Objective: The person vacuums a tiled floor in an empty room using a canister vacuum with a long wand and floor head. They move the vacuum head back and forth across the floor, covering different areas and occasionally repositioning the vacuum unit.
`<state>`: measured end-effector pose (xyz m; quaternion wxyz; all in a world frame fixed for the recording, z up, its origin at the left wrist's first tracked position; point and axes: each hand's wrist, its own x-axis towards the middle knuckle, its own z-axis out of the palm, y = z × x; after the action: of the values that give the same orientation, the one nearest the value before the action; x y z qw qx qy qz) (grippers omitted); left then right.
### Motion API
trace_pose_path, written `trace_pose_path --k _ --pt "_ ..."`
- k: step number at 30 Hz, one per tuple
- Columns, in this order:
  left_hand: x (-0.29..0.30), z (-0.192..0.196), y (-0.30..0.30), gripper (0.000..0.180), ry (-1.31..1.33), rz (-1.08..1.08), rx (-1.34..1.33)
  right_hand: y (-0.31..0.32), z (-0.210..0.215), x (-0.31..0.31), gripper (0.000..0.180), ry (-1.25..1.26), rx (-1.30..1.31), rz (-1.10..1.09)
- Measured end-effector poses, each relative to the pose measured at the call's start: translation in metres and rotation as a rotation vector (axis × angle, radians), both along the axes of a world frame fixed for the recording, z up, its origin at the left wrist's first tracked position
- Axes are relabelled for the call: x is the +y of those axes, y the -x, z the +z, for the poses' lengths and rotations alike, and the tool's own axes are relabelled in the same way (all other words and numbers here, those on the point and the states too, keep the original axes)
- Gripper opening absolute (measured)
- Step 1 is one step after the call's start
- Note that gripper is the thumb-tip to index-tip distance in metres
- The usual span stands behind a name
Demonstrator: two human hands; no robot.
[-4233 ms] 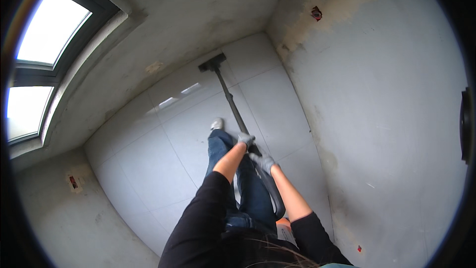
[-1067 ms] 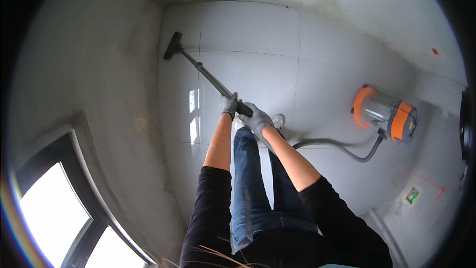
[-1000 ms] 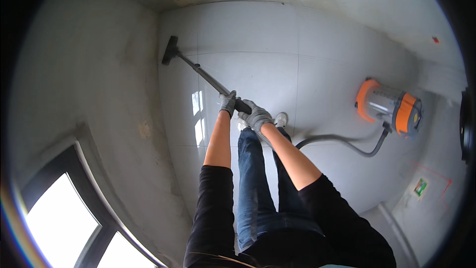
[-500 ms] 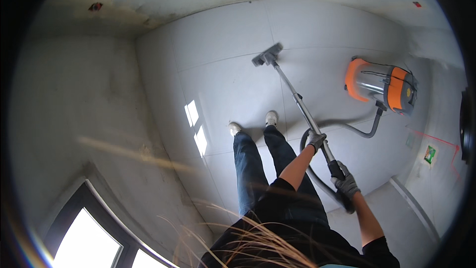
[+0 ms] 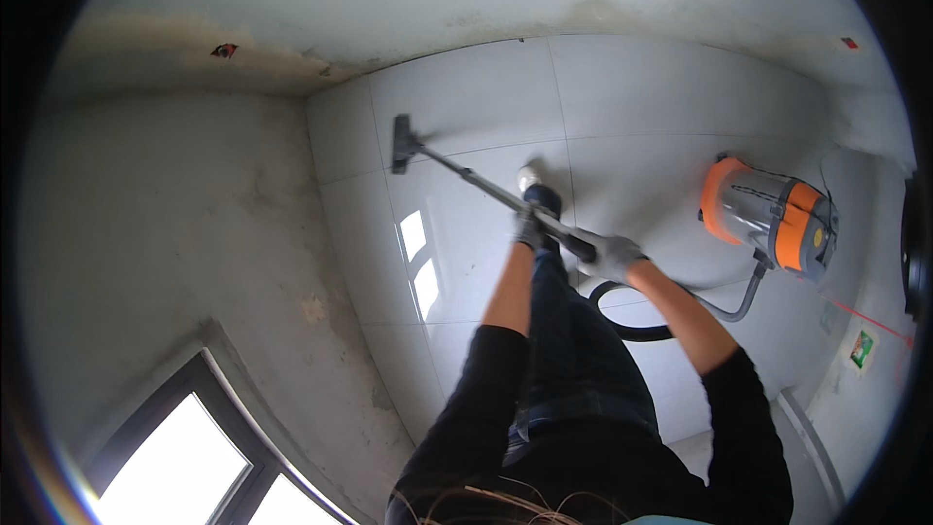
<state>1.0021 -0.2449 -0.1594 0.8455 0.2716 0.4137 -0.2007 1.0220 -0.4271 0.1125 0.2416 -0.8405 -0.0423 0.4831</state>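
Head view. Hands: two, both in grey gloves. Left hand has its fingers wrapped round the tube of one vacuum wand; right hand, farther back, has its fingers closed on the black grip. Wand slants forward and left from the hands, over the tiled floor. Tube grey, straight, with a joint partway along; one floor head at its far end, dark, flat, bar-shaped, slightly blurred, well apart from the left wall.

One canister on the floor to the right: two orange bands, clear-looking middle, dark grey top, thin black cord draped along it. One hose; it loops on the floor below the right hand, part hidden by the forearm.

One white shoe visible. Window, lower left: two bright panes.
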Motion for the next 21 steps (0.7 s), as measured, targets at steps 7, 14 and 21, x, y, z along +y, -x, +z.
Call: trace_pose_path --k 7,14,21 --pt "0.174 -0.008 -0.198 0.020 -0.179 0.135 0.260 -0.204 -0.062 0.154 0.064 -0.043 -0.118 -0.030" --pt "0.068 -0.028 -0.315 0.013 -0.177 0.183 0.134 -0.314 -0.080 0.049 0.048 0.004 -0.198 -0.040" --pt "-0.030 -0.029 -0.336 0.017 -0.267 0.052 0.095 -0.319 -0.072 -0.045 0.062 0.052 -0.068 -0.072"
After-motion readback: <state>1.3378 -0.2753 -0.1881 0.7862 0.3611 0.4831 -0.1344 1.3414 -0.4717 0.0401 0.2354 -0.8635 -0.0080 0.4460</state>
